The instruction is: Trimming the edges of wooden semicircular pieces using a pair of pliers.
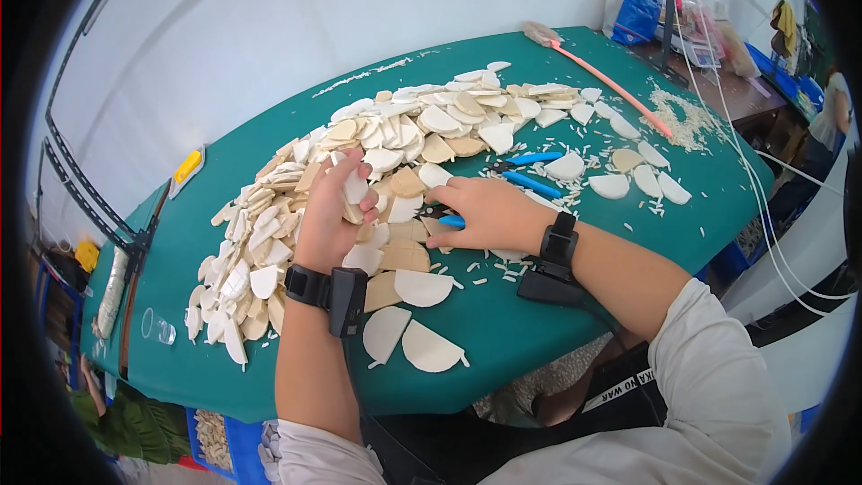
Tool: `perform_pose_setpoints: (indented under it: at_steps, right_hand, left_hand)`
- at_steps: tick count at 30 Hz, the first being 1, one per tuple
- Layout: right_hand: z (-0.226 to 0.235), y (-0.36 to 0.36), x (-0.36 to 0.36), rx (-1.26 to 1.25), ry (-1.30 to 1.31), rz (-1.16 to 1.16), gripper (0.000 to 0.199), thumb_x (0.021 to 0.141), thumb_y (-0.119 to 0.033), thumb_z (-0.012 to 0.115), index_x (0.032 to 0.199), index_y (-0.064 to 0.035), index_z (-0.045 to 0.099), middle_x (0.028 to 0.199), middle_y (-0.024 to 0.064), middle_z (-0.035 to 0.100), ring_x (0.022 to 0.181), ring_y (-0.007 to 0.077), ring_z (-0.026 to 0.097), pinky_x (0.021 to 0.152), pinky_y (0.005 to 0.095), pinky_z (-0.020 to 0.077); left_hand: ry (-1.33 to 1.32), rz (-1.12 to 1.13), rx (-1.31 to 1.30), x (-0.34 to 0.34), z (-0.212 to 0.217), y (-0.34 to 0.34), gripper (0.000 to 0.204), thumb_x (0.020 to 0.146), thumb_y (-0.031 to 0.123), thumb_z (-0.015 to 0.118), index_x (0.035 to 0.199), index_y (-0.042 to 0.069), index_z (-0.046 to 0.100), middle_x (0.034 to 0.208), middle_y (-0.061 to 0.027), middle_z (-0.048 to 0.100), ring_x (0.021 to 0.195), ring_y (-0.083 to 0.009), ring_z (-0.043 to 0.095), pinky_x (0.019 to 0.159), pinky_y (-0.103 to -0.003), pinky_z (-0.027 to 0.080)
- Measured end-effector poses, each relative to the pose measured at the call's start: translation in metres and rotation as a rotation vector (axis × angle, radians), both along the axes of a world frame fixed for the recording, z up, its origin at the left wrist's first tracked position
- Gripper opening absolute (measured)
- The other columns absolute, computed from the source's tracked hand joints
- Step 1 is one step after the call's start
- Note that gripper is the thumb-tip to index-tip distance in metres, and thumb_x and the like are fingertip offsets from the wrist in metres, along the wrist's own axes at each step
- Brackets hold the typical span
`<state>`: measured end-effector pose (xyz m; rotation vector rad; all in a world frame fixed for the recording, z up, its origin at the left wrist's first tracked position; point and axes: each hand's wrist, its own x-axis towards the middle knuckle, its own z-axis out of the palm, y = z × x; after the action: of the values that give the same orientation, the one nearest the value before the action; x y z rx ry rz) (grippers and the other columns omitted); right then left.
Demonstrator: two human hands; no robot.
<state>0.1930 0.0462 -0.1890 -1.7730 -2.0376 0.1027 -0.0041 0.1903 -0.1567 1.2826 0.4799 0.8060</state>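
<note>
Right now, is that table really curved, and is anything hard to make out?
In the head view, fisheye bending leaves the true outline of the green table uncertain; there too, light is bright, the white pieces show little surface detail, the left hand and right hand look fairly clear, and the background person near the right rim is small and soft.

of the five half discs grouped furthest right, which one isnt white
The tan half-disc at the group's upper left; the other four half-discs are white.
</note>
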Motion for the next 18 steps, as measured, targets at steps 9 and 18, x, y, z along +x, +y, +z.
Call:
perform_pose_setpoints:
  at_steps: [9,18]
  right_hand:
    - [0.001,-0.005,-0.004,0.002,0.072,0.027,0.055,0.086,-0.041,0.07,0.13,-0.0102,0.059,0.105,0.0151,0.066,0.097,0.0315,0.068,0.082,0.0409,0.0541]
    - [0.021,-0.016,-0.007,-0.068,0.064,-0.007,0.06,0.086,-0.049,0.071,0.128,-0.0079,0.058,0.105,0.0172,0.069,0.096,0.0349,0.068,0.083,0.0433,0.0541]
  left_hand:
    - [-0.048,0.019,-0.042,0.007,-0.002,-0.005,0.03,0.097,0.023,0.072,0.115,0.008,0.052,0.093,-0.0021,0.053,0.061,-0.0145,0.056,0.05,-0.03,0.042]
    - [-0.005,0.069,0.124,0.009,-0.005,-0.004,0.026,0.095,0.016,0.071,0.114,0.007,0.055,0.092,-0.0033,0.056,0.063,-0.0137,0.057,0.051,-0.03,0.044]
